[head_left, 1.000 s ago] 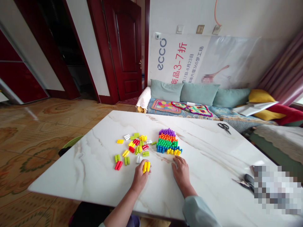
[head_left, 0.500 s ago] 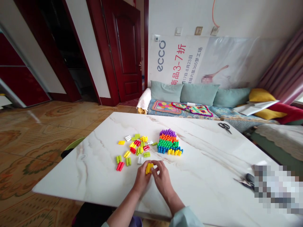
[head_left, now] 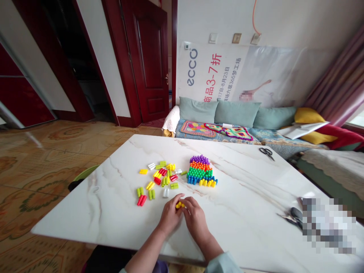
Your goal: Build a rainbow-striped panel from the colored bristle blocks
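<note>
Near the front of the table, my left hand (head_left: 170,215) and my right hand (head_left: 196,217) meet with bent fingers around yellow plastic building blocks (head_left: 180,205) with rounded ends. My fingers partly cover them, so how they fit together cannot be made out. Just beyond lies a white block (head_left: 165,193), with green blocks (head_left: 151,194) and red blocks (head_left: 141,200) to its left. Farther back, a built group of pegs stands in rows: purple (head_left: 199,159), orange (head_left: 200,165), green (head_left: 200,173), blue (head_left: 193,179), and yellow (head_left: 207,183) at the front.
The white marble-patterned table (head_left: 241,212) carries more scattered blocks (head_left: 162,172) left of the rows. Black scissors (head_left: 266,152) lie at the far right edge, a second pair (head_left: 294,217) nearer, beside a blurred-out item (head_left: 327,223). A sofa (head_left: 222,132) stands behind.
The yellow blocks have tilted, so their rounded ends now show. My right fingers have closed further over them. The whole view has shifted slightly.
</note>
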Action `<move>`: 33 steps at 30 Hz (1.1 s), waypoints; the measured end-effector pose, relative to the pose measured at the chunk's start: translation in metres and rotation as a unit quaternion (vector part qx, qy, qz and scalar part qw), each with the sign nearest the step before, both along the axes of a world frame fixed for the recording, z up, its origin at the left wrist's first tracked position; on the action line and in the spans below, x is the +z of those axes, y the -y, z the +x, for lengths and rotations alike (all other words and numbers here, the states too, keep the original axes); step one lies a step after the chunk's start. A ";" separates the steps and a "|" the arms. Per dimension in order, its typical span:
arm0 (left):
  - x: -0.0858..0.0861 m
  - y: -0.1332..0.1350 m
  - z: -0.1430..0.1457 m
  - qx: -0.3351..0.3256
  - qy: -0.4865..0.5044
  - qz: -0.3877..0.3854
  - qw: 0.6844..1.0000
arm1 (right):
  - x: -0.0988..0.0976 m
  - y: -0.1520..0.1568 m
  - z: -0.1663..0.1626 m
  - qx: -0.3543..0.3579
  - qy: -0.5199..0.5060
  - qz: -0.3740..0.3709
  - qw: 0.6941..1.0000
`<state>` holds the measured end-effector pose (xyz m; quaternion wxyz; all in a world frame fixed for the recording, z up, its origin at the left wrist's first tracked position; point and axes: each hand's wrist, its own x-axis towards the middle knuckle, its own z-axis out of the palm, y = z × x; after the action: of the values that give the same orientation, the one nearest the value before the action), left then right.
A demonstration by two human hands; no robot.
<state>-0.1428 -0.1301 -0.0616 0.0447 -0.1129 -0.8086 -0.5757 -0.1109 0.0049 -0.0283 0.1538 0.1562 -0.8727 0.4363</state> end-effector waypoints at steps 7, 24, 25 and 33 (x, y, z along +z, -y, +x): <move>0.000 -0.003 -0.002 -0.007 -0.006 0.000 1.000 | -0.028 -0.039 -0.026 -0.141 0.013 -0.062 0.988; -0.001 -0.003 -0.004 -0.010 -0.023 -0.021 0.999 | -0.040 -0.033 -0.068 -0.205 -0.040 -0.036 0.977; -0.001 -0.003 -0.004 -0.010 -0.023 -0.023 0.999 | -0.040 -0.032 -0.064 -0.191 -0.043 -0.031 0.980; -0.004 -0.002 -0.005 -0.009 -0.025 -0.031 0.999 | -0.044 -0.025 -0.059 -0.067 -0.052 0.059 0.995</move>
<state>-0.1480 -0.1277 -0.0657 0.0557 -0.1358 -0.8235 -0.5481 -0.1698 0.0299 -0.0727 0.2184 0.1283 -0.8964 0.3638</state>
